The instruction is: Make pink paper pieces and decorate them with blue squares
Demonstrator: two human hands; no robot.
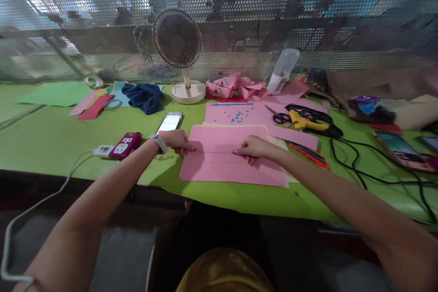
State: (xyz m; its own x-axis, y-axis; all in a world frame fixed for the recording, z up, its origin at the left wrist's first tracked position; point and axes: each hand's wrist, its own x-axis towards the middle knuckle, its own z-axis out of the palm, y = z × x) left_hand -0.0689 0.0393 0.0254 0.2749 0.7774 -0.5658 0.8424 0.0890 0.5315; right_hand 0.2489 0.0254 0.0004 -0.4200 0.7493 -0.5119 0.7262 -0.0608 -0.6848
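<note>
Pink paper (226, 139) lies stacked in front of me, with cream paper showing beneath it at the right and back. A straight edge or crease runs across its middle. My left hand (178, 141), with a pale watch on the wrist, is closed, fingertips pinching at the paper's left side. At the right half, my right hand (256, 148) is curled closed, thumb and finger pinched on that line. Some of its fingers are hidden under the hand. A narrow pink strip (297, 138) and an orange-and-black cutter (310, 155) lie right of the stack.
A fan (188, 93), pink paper crafts (236, 86) and a bottle (282, 73) stand behind. Scissors (281, 117) and a yellow glue gun (306, 122) lie right, with black cables (356, 164). Left are a phone (170, 122), purple socket block (126, 146) and blue cloth (145, 97).
</note>
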